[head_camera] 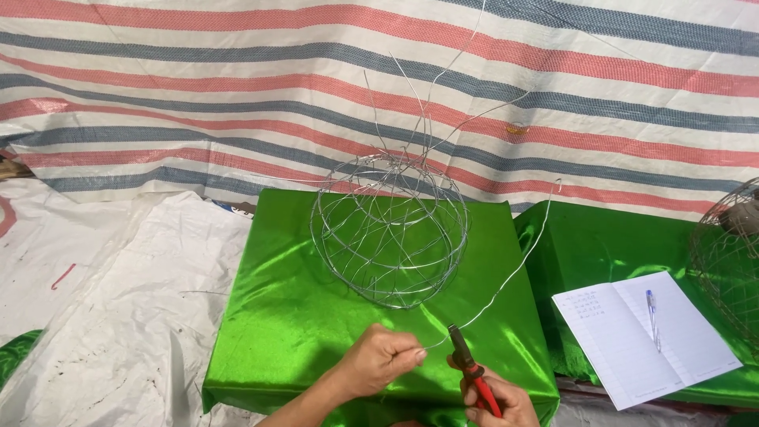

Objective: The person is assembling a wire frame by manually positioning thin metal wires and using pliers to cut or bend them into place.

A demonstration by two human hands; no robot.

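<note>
A round wire cage (387, 229) of bent silver wire stands on a shiny green cloth-covered block (316, 332), with several loose wire ends sticking up from its top. A long loose wire (518, 265) curves from the right down toward me. My left hand (379, 360) pinches the near end of that wire. My right hand (502, 403) grips red-handled pliers (470, 368), whose dark jaws bite the wire just right of my left fingertips.
A second green block (601, 245) at the right carries an open notebook (644, 336) with a pen (653, 316). Another wire ball (731, 253) shows at the right edge. White sheeting (118, 300) covers the floor left; a striped tarp (237, 79) hangs behind.
</note>
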